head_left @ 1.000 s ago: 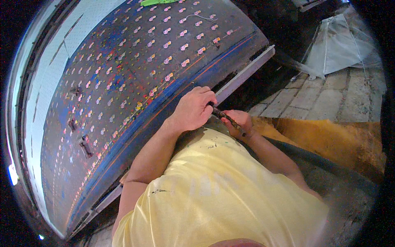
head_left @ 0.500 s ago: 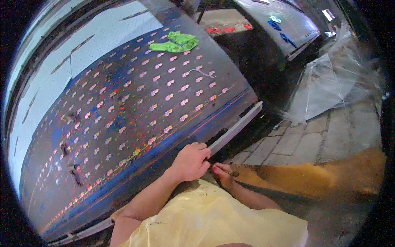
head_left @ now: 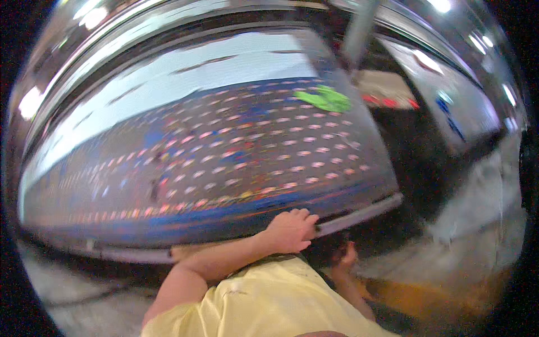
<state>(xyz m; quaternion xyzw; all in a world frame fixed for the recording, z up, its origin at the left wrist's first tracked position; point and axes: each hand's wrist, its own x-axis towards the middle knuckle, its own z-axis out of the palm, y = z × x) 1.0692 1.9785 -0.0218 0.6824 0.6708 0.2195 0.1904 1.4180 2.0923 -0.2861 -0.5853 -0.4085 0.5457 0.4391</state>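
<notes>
My left hand [head_left: 291,230] lies on the front edge of a long dark table [head_left: 269,196], its fingers curled over the pale rail [head_left: 359,216] there. Rows of small pink-and-white printed motifs and specks of paint cover the table top. Lower and to the right, beside the rail, my right hand [head_left: 346,259] is blurred, its fingers curled in. Something dark shows against those fingers, too smeared to name. A yellow shirt covers my front below both hands.
A bright green cloth [head_left: 325,100] lies at the table's far right. White sheeting [head_left: 224,62] covers its back part. A second table [head_left: 443,84] with a blue cloth [head_left: 449,117] stands beyond a dark gap. An orange-brown surface [head_left: 426,297] is at lower right.
The view has swung, so the table sits more level and farther right. My right hand has dropped away from the left, out toward the right. My left hand stays on the edge.
</notes>
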